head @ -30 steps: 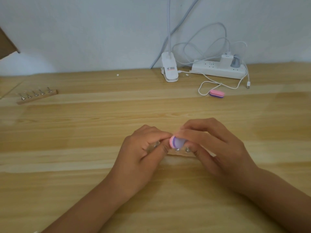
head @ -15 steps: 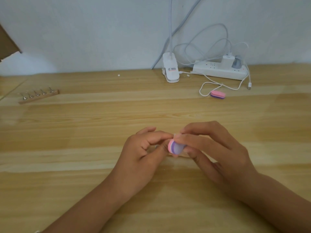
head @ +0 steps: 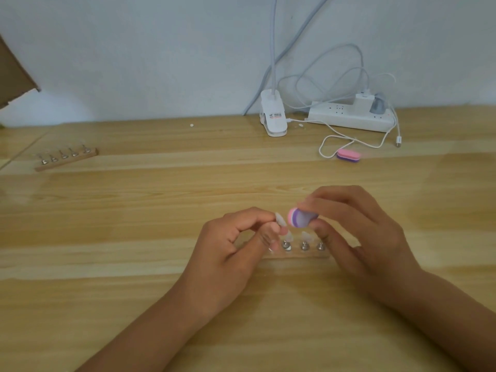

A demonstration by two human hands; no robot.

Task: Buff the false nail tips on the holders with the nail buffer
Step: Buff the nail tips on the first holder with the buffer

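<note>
**Buffing one tip while others are waiting**

Stretching under everything, the counter (head: pixel 134 264) is carrying the near holder rack (head: pixel 295 255). Above that rack's left end, the left hand (head: pixel 228 253) is pinching one false nail tip (head: pixel 280 220) between curled fingers (head: pixel 252 218). Above the rack's right half, the right hand (head: pixel 357 232) is pinching the nail buffer (head: pixel 302 217), its end sitting just beside that tip; whether they are touching I cannot tell. On the rack, other tips (head: pixel 304 236) are standing, seemingly waiting. Far left of it, a second rack (head: pixel 65 158) is lying well apart from both hands, so most of the work is probably waiting.
</note>
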